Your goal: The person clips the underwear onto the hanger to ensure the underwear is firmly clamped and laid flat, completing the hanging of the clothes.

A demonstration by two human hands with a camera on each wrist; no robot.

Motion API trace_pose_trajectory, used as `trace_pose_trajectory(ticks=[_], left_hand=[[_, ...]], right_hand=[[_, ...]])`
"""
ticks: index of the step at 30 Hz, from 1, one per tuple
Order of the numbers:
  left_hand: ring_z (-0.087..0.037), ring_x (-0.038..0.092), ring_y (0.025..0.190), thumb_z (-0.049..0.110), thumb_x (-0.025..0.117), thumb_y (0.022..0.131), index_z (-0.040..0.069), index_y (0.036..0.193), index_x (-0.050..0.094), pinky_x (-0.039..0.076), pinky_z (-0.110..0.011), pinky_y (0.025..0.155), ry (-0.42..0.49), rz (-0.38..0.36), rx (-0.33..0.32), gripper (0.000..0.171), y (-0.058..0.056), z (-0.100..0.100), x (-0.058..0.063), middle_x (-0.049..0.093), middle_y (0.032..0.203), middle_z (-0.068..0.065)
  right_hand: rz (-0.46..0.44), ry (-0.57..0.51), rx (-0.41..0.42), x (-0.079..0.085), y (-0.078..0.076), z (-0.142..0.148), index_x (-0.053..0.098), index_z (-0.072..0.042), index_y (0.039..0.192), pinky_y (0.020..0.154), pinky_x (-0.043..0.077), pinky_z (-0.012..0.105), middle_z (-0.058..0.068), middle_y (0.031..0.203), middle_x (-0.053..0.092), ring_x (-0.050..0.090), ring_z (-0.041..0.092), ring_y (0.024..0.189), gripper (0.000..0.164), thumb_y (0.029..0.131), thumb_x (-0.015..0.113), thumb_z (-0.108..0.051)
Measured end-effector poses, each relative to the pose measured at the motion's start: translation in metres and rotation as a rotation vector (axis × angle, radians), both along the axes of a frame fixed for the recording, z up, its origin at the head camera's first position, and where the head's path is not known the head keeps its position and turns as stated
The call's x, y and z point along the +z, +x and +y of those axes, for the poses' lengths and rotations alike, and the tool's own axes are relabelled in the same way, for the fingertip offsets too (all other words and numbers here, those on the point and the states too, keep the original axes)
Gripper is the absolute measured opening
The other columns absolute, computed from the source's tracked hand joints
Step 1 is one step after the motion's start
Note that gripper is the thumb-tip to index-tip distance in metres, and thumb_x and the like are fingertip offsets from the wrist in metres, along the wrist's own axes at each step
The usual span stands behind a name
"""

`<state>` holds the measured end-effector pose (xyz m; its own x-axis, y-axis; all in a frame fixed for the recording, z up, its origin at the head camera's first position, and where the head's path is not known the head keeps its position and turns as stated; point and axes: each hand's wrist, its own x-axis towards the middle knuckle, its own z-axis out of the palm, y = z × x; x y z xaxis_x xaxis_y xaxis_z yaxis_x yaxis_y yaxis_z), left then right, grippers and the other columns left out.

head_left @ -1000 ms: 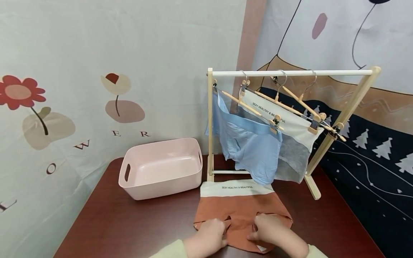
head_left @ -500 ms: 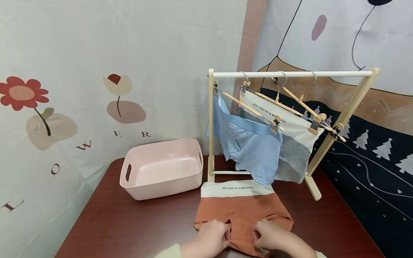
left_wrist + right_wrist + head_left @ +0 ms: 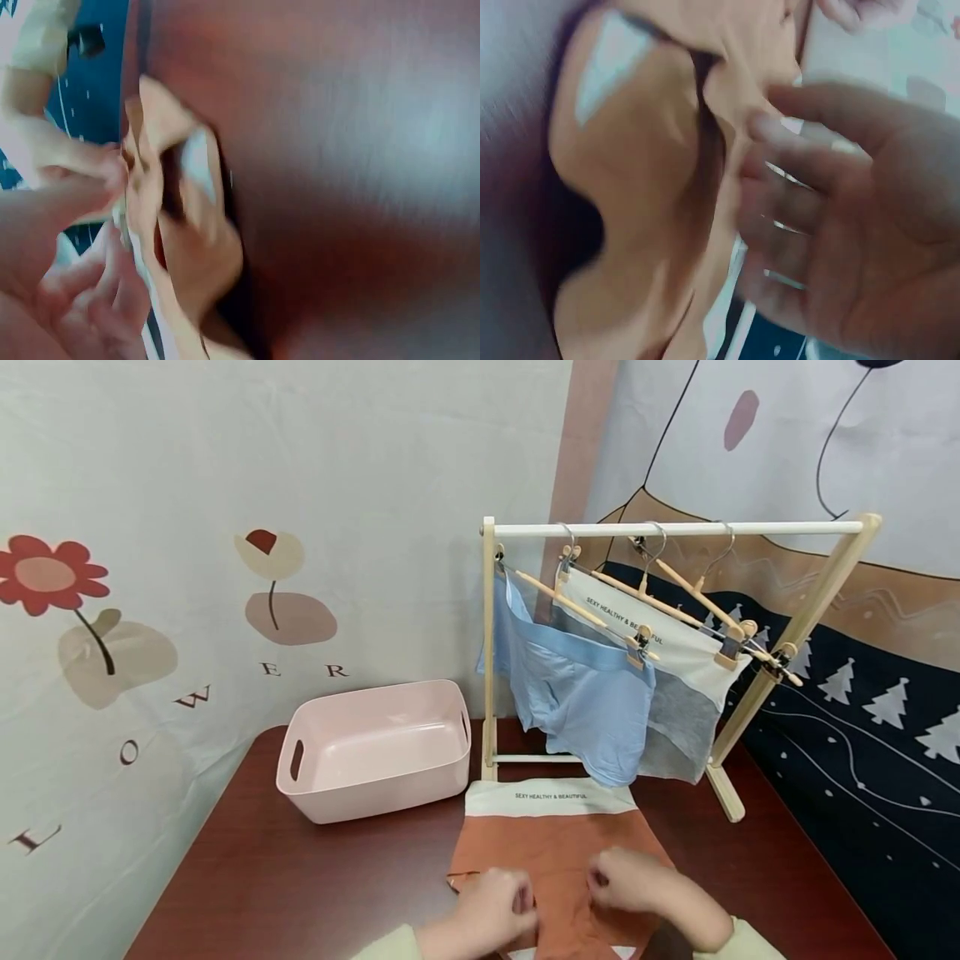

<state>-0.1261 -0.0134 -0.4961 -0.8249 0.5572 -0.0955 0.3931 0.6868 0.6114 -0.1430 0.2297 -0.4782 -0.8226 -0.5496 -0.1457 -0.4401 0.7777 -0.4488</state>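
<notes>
A pair of rust-orange underpants point(image 3: 562, 843) with a white printed waistband lies flat on the table, waistband toward the rack. Over its lower left part is my left hand point(image 3: 497, 906), fingers loosely bent, with no cloth visibly pinched. My right hand point(image 3: 633, 883) hovers close over the lower right part; the right wrist view shows its fingers point(image 3: 780, 217) relaxed and blurred, holding nothing. The leg edges point(image 3: 195, 247) look rumpled and partly raised in the left wrist view. White lining patches point(image 3: 611, 67) show near the lower edge.
Behind the underpants stands a wooden rack point(image 3: 489, 652) with a white rail. Blue boxers point(image 3: 577, 677) and grey-and-white underpants point(image 3: 678, 718) hang there from clip hangers, beside another hanger point(image 3: 701, 597). A pink basket point(image 3: 375, 797) sits to the left on the dark red table point(image 3: 300, 893).
Both hands have let go of the leg edges and lifted slightly. The lower part of the underpants now extends further toward me, with the right leg fold opened out and white patches showing.
</notes>
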Motion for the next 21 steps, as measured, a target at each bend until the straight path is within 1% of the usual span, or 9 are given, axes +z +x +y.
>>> trace_pose_trajectory(ticks=[2, 3, 4, 5, 7, 10, 12, 15, 21], left_hand=[[-0.008, 0.054, 0.077, 0.036, 0.070, 0.083, 0.018, 0.093, 0.063, 0.045, -0.025, 0.060, -0.051, 0.158, 0.059, 0.022, -0.012, -0.001, -0.003, 0.057, 0.085, 0.007], [-0.012, 0.055, 0.089, 0.039, 0.068, 0.084, 0.017, 0.104, 0.062, 0.047, -0.029, 0.068, -0.105, 0.227, 0.080, 0.031, -0.018, 0.000, -0.006, 0.058, 0.097, 0.003], [-0.018, 0.053, 0.103, 0.044, 0.067, 0.084, 0.015, 0.116, 0.059, 0.048, -0.034, 0.078, -0.164, 0.270, 0.096, 0.044, -0.023, 0.000, -0.008, 0.057, 0.111, -0.002], [-0.024, 0.049, 0.116, 0.048, 0.065, 0.084, 0.013, 0.127, 0.054, 0.046, -0.040, 0.087, -0.211, 0.283, 0.099, 0.056, -0.027, 0.000, -0.010, 0.053, 0.125, -0.007], [-0.034, 0.034, 0.135, 0.056, 0.060, 0.084, 0.013, 0.140, 0.044, 0.038, -0.050, 0.101, -0.295, 0.260, 0.083, 0.073, -0.035, 0.000, -0.015, 0.038, 0.145, -0.015], [-0.038, 0.017, 0.143, 0.065, 0.056, 0.083, 0.015, 0.147, 0.035, 0.031, -0.053, 0.108, -0.373, 0.196, 0.038, 0.084, -0.043, 0.001, -0.021, 0.021, 0.155, -0.018], [-0.037, 0.014, 0.144, 0.068, 0.056, 0.080, 0.016, 0.148, 0.033, 0.031, -0.051, 0.108, -0.400, 0.195, 0.010, 0.088, -0.046, 0.002, -0.024, 0.018, 0.156, -0.017], [-0.035, 0.015, 0.144, 0.070, 0.058, 0.077, 0.016, 0.147, 0.035, 0.032, -0.050, 0.108, -0.409, 0.225, -0.017, 0.092, -0.049, 0.002, -0.027, 0.021, 0.156, -0.016], [-0.033, 0.019, 0.144, 0.072, 0.056, 0.077, 0.018, 0.146, 0.037, 0.032, -0.050, 0.108, -0.363, 0.246, -0.022, 0.090, -0.054, 0.000, -0.029, 0.025, 0.155, -0.014]], right_hand=[[0.158, 0.020, -0.107, -0.005, -0.011, 0.003, 0.062, -0.012, 0.079, 0.059, 0.044, 0.026, -0.007, 0.072, 0.054, 0.051, 0.009, 0.066, 0.007, 0.080, 0.068, -0.014], [0.214, 0.041, -0.164, -0.008, -0.016, 0.004, 0.064, -0.009, 0.089, 0.067, 0.048, 0.031, -0.001, 0.083, 0.059, 0.057, 0.015, 0.076, 0.013, 0.081, 0.070, -0.018], [0.240, 0.069, -0.212, -0.012, -0.021, 0.006, 0.064, -0.006, 0.100, 0.075, 0.049, 0.037, 0.005, 0.095, 0.061, 0.059, 0.023, 0.088, 0.025, 0.082, 0.070, -0.023], [0.265, 0.099, -0.241, -0.017, -0.025, 0.009, 0.062, -0.003, 0.110, 0.083, 0.048, 0.044, 0.011, 0.107, 0.060, 0.058, 0.031, 0.098, 0.037, 0.083, 0.070, -0.028], [0.244, 0.141, -0.267, -0.027, -0.030, 0.014, 0.053, 0.001, 0.128, 0.096, 0.040, 0.056, 0.023, 0.130, 0.050, 0.047, 0.046, 0.118, 0.061, 0.084, 0.068, -0.039], [0.166, 0.144, -0.246, -0.040, -0.035, 0.023, 0.043, 0.005, 0.136, 0.103, 0.030, 0.061, 0.030, 0.143, 0.034, 0.032, 0.052, 0.130, 0.080, 0.084, 0.062, -0.052], [0.125, 0.129, -0.240, -0.046, -0.036, 0.029, 0.039, 0.006, 0.139, 0.103, 0.028, 0.063, 0.030, 0.146, 0.029, 0.027, 0.053, 0.132, 0.088, 0.082, 0.061, -0.058], [0.097, 0.139, -0.248, -0.049, -0.035, 0.035, 0.037, 0.003, 0.141, 0.100, 0.031, 0.065, 0.028, 0.149, 0.026, 0.026, 0.051, 0.134, 0.094, 0.080, 0.060, -0.063], [0.083, 0.148, -0.249, -0.038, -0.031, 0.039, 0.039, 0.002, 0.140, 0.094, 0.034, 0.068, 0.027, 0.149, 0.027, 0.028, 0.051, 0.133, 0.092, 0.077, 0.066, -0.059]])
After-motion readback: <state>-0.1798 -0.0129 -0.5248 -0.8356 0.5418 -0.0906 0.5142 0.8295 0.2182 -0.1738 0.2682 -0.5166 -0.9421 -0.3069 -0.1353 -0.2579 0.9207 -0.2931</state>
